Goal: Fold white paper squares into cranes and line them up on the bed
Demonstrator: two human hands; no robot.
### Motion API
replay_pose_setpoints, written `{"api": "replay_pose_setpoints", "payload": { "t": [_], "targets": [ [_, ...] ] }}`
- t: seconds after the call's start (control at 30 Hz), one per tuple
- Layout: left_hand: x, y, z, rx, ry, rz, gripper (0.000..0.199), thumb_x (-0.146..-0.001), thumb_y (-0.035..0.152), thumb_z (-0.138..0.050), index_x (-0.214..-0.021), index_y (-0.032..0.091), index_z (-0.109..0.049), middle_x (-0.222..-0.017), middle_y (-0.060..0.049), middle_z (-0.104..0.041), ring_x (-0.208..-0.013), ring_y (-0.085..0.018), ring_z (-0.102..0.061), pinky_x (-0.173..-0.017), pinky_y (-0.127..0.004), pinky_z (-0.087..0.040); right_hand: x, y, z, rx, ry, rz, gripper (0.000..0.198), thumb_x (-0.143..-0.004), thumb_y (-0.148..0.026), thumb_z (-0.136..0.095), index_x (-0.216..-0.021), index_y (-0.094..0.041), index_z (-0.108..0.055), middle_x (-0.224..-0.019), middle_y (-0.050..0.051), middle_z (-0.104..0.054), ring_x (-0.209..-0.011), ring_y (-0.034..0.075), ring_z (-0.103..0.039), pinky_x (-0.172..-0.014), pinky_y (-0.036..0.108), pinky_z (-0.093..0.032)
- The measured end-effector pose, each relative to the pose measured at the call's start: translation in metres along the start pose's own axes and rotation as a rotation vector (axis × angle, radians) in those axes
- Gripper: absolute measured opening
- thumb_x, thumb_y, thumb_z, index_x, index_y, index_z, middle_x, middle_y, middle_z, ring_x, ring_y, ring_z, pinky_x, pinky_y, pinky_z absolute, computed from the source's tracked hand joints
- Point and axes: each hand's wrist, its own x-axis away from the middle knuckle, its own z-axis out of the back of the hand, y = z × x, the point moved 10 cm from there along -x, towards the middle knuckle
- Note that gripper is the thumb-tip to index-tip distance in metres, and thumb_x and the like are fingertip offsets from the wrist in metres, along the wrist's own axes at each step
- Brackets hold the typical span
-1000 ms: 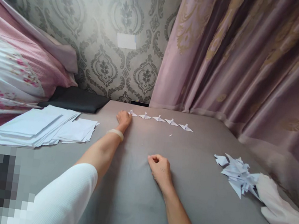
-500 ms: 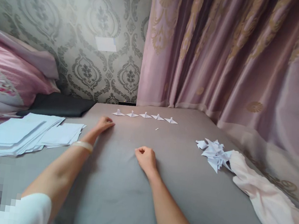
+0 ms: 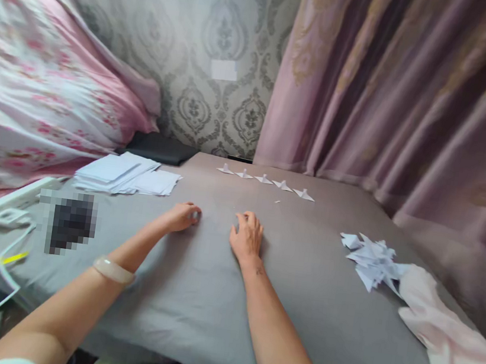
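My left hand (image 3: 183, 217) hovers low over the grey sheet with its fingers curved. A gap shows between thumb and fingers, and I see nothing held. To its right, my right hand (image 3: 247, 236) rests palm down, fingers apart and bent, touching the cloth. Beyond both hands, several small folded white paper pieces (image 3: 264, 179) with pointed wings stand in a row. A tiny white scrap (image 3: 277, 201) lies in front of them. Nearest my left hand is a spread of white paper sheets (image 3: 156, 182). On the right lies a heap of folded paper pieces (image 3: 374, 259).
A pale crumpled cloth (image 3: 443, 328) touches the paper heap. At the left edge are a white power strip (image 3: 2, 207), a white cable (image 3: 10, 282) and a blurred-out dark object (image 3: 71, 224). Behind the sheets sits a black flat item (image 3: 162, 148). Curtains (image 3: 370, 103) hang along the right.
The view has swung left and down, showing the power strip and the near edge. My hands have come closer together. My right hand has uncurled from a loose fist.
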Motion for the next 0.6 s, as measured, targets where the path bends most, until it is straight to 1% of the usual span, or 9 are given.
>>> {"api": "replay_pose_setpoints", "payload": {
  "t": [0.03,0.07,0.1,0.2,0.3,0.37,0.47,0.53,0.6],
  "targets": [
    [0.007,0.004,-0.003,0.009,-0.002,-0.016,0.033,-0.075,0.022,-0.057,-0.106,0.020,-0.069,-0.111,-0.009,-0.067,-0.097,-0.021,-0.063,-0.089,-0.026,-0.045,0.000,-0.002,-0.001,0.058,0.008,0.018,0.044,-0.085,-0.025,-0.054,-0.128,-0.022,-0.057,-0.140,0.011,-0.048,-0.127,0.026,-0.043,-0.104,0.038,-0.029],
    [0.013,0.007,-0.005,0.017,-0.002,-0.028,0.033,-0.077,0.021,-0.055,-0.107,0.021,-0.068,-0.112,-0.008,-0.067,-0.099,-0.021,-0.063,-0.091,-0.026,-0.045,-0.001,-0.001,-0.006,0.095,-0.013,0.018,0.048,-0.086,-0.027,-0.053,-0.133,-0.020,-0.053,-0.145,0.013,-0.043,-0.133,0.028,-0.037,-0.107,0.040,-0.025],
    [0.019,0.009,-0.008,0.022,0.001,-0.036,0.034,-0.079,0.020,-0.053,-0.110,0.021,-0.067,-0.113,-0.008,-0.066,-0.100,-0.021,-0.062,-0.093,-0.027,-0.045,-0.002,-0.001,-0.013,0.119,-0.056,0.018,0.049,-0.088,-0.030,-0.050,-0.135,-0.017,-0.051,-0.146,0.014,-0.042,-0.135,0.028,-0.033,-0.109,0.042,-0.022],
    [0.033,0.008,-0.011,0.025,0.030,-0.042,0.037,-0.084,0.023,-0.048,-0.118,0.020,-0.063,-0.127,-0.011,-0.060,-0.110,-0.024,-0.058,-0.099,-0.032,-0.042,-0.003,-0.002,-0.028,0.170,-0.149,0.042,0.048,-0.093,-0.035,-0.042,-0.135,-0.015,-0.051,-0.148,0.014,-0.040,-0.138,0.029,-0.029,-0.111,0.045,-0.017],
    [0.042,0.000,-0.009,0.056,0.058,-0.047,0.038,-0.085,0.030,-0.048,-0.117,0.020,-0.063,-0.130,-0.010,-0.059,-0.106,-0.024,-0.060,-0.095,-0.034,-0.045,-0.003,-0.002,-0.028,0.194,-0.145,0.052,0.048,-0.093,-0.035,-0.040,-0.135,-0.016,-0.052,-0.148,0.012,-0.041,-0.138,0.029,-0.030,-0.111,0.045,-0.017],
    [0.043,-0.008,-0.003,0.126,0.076,-0.049,0.035,-0.083,0.034,-0.050,-0.109,0.020,-0.068,-0.125,-0.009,-0.062,-0.098,-0.023,-0.063,-0.089,-0.031,-0.048,-0.003,-0.002,-0.027,0.201,-0.133,0.053,0.047,-0.093,-0.035,-0.041,-0.134,-0.016,-0.053,-0.147,0.011,-0.043,-0.136,0.028,-0.032,-0.110,0.044,-0.020],
    [0.036,-0.024,0.012,0.213,0.099,-0.030,0.033,-0.083,0.037,-0.049,-0.096,0.018,-0.072,-0.105,-0.007,-0.072,-0.085,-0.020,-0.065,-0.080,-0.027,-0.049,-0.006,0.000,-0.026,0.204,-0.103,0.054,0.045,-0.092,-0.035,-0.042,-0.132,-0.018,-0.055,-0.144,0.010,-0.046,-0.135,0.027,-0.035,-0.109,0.044,-0.023],
    [0.027,-0.038,0.023,0.217,0.123,0.006,0.035,-0.084,0.036,-0.045,-0.093,0.016,-0.073,-0.090,-0.007,-0.074,-0.080,-0.020,-0.065,-0.077,-0.027,-0.049,-0.008,0.003,-0.026,0.206,-0.081,0.051,0.043,-0.092,-0.035,-0.043,-0.129,-0.018,-0.057,-0.143,0.009,-0.048,-0.133,0.026,-0.038,-0.108,0.044,-0.025],
    [0.015,-0.053,0.033,0.208,0.154,0.047,0.035,-0.084,0.034,-0.045,-0.091,0.015,-0.074,-0.084,-0.007,-0.074,-0.079,-0.020,-0.065,-0.076,-0.028,-0.049,-0.010,0.004,-0.026,0.208,-0.069,0.055,0.042,-0.091,-0.035,-0.043,-0.127,-0.020,-0.058,-0.141,0.008,-0.050,-0.132,0.026,-0.039,-0.107,0.045,-0.027]
  ]
}}
